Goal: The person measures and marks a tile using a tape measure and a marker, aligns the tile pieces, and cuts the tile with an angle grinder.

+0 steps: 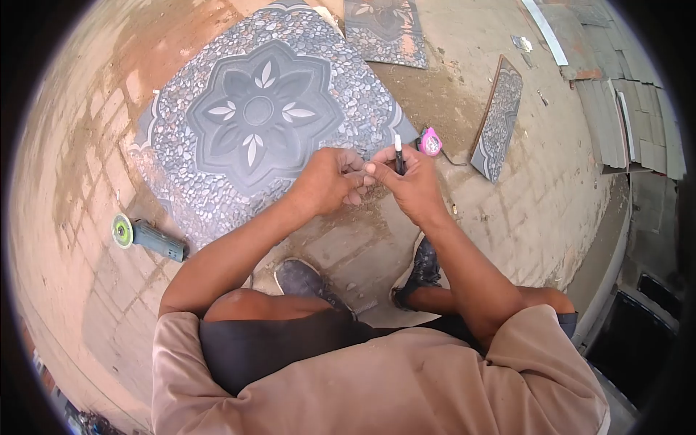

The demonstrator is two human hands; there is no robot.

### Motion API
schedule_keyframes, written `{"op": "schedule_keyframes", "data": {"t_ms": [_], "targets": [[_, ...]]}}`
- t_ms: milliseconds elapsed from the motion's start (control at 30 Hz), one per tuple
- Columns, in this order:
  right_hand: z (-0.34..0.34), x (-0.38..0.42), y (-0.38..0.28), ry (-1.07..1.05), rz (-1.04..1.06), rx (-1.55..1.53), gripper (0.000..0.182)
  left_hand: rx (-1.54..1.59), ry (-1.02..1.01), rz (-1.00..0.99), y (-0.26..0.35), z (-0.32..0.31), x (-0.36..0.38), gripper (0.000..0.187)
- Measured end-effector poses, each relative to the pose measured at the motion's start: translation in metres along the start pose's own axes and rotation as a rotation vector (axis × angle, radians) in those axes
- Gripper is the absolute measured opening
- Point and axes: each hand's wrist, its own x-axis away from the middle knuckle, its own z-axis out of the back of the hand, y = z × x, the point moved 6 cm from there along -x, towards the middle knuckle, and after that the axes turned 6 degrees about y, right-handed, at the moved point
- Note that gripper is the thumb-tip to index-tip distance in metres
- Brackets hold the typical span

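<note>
My right hand (pixel 417 190) is closed around a marker pen (pixel 398 154) with a white upper end and a black body, standing up between thumb and fingers. My left hand (pixel 330 181) is curled, its fingertips pinched and meeting my right fingertips. Anything between those fingertips is too small to make out. Just beyond both hands lies a large grey tile (pixel 297 156) with a raised flower pattern and a pebble-textured surround. Close to my right hand, a pink tape measure (pixel 430 141) rests on the ground by the tile's corner.
An angle grinder (pixel 152 236) with a green disc lies left of the tile. A cut tile strip (pixel 498 119) is at the right, and another tile piece (pixel 384 32) lies at the back. Stacked tiles (pixel 616 123) line the far right. My shoes (pixel 301 279) stand on the paved ground.
</note>
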Motion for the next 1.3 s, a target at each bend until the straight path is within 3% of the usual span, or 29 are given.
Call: {"op": "schedule_keyframes", "data": {"t_ms": [33,100,200,467,667,733,800,833,933,1000,1067,1100,1133,1233,1267,1300], "targets": [[-0.001,0.0,0.001,-0.01,0.0,-0.004,0.012,0.0,0.01,0.005,-0.003,0.002,0.002,0.023],[0.013,-0.001,-0.012,0.184,0.196,-0.217,0.019,0.052,0.063,-0.014,-0.008,0.008,0.006,0.022],[0.025,0.007,-0.026,0.27,0.175,-0.26,0.032,0.061,0.072,-0.074,-0.01,0.01,0.012,0.02],[0.011,0.014,-0.028,0.17,0.285,-0.341,0.031,-0.002,0.102,-0.08,-0.008,0.009,0.02,0.017],[0.0,0.018,-0.016,0.223,0.115,-0.369,0.023,-0.113,0.116,-0.161,-0.001,0.005,0.022,0.015],[-0.005,0.021,0.005,0.233,-0.063,-0.484,0.021,-0.205,0.137,-0.163,-0.004,0.003,0.026,0.015],[-0.016,0.022,0.013,0.245,-0.134,-0.545,0.022,-0.665,0.264,-0.429,0.003,0.002,0.03,0.015],[-0.019,0.021,0.017,0.263,-0.193,-0.6,0.023,-0.668,0.254,-0.444,-0.001,0.0,0.029,0.015],[-0.019,0.012,0.028,0.281,-0.265,-0.625,0.023,-0.71,0.284,-0.472,0.006,-0.005,0.025,0.025],[0.002,0.001,0.039,0.315,-0.262,-0.606,0.026,-0.876,0.303,-0.309,0.015,-0.005,0.013,0.046],[0.053,-0.011,0.075,0.457,-0.26,-0.421,0.03,-0.773,0.286,-0.334,0.04,0.0,0.012,0.055],[0.078,-0.014,0.099,0.437,-0.401,-0.266,0.042,-0.674,0.298,-0.329,0.046,0.008,0.009,0.065],[0.101,-0.018,0.123,0.483,-0.393,-0.27,0.042,-0.57,0.263,-0.298,0.037,0.015,0.0,0.063],[0.179,-0.02,0.164,0.783,-0.611,0.389,0.066,-0.362,0.197,-0.15,0.031,0.037,-0.01,0.048],[0.211,-0.019,0.163,1.018,-0.725,0.449,0.075,-0.321,0.225,-0.155,0.032,0.047,-0.01,0.044],[0.236,-0.025,0.172,1.038,-0.734,0.442,0.075,-0.283,0.249,-0.156,0.032,0.058,-0.011,0.04]]}}
